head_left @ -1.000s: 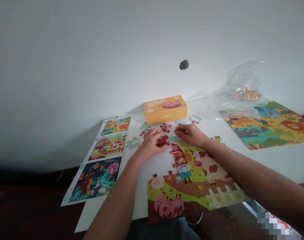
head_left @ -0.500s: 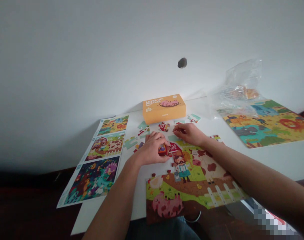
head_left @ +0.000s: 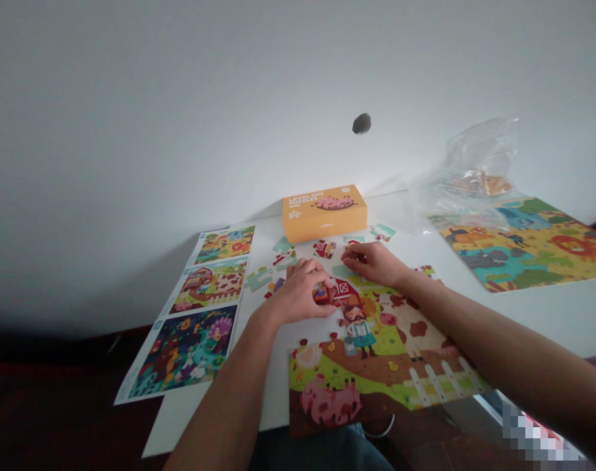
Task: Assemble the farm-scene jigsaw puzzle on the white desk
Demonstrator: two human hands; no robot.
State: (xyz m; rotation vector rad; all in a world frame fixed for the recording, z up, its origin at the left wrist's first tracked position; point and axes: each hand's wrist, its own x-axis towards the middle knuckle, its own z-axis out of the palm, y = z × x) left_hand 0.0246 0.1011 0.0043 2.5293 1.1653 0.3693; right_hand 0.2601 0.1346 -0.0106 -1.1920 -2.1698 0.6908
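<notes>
My left hand [head_left: 305, 291] is closed around a red puzzle piece [head_left: 322, 294] with a purple and orange patch, at the left edge of the red barn part. The partly joined farm puzzle [head_left: 386, 350] lies below my hands, showing a farmer, a cow, a pig and a white fence. Above its top edge hovers or rests my right hand [head_left: 371, 261], fingers curled together; what they hold, if anything, is hidden. Loose puzzle pieces lie beyond, including a red barn piece [head_left: 324, 249] and pale green pieces [head_left: 259, 279] to the left.
An orange puzzle box [head_left: 324, 219] stands at the back by the wall. On the left lies a sheet with three printed pictures [head_left: 214, 284]. At right are an animal puzzle [head_left: 523, 252] and a clear plastic bag [head_left: 479, 157]. The farm puzzle reaches the table's front edge.
The whole view has shifted slightly, so things appear a little farther right. Both hands keep nearly the same places and grips.
</notes>
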